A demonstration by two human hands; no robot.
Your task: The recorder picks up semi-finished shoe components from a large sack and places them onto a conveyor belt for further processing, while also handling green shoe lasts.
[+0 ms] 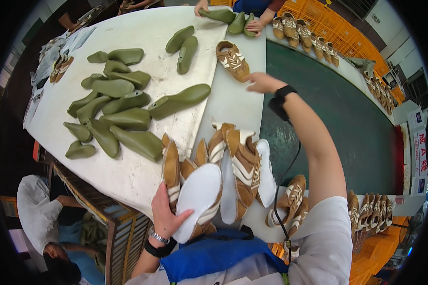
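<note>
At the lower middle, my left hand (167, 213) grips a brown and cream shoe upper, its thumb lying on the flat white underside (199, 192). More brown and cream shoe uppers (245, 164) crowd just beyond it, some turned to show white undersides. My right hand (263, 82) is stretched far forward, fingers extended and holding nothing. Its fingertips come close to the toe of a laced brown shoe upper (233, 61) on the pale strip; whether they touch it I cannot tell.
Many green shoe lasts (114, 88) lie on the white table (176, 137). At the far edge a co-worker's hands (256, 27) handle lasts. A dark green belt (318, 90) runs to the right, with shoes lined beyond it. Lower left, another person bends beside a slatted crate (123, 247).
</note>
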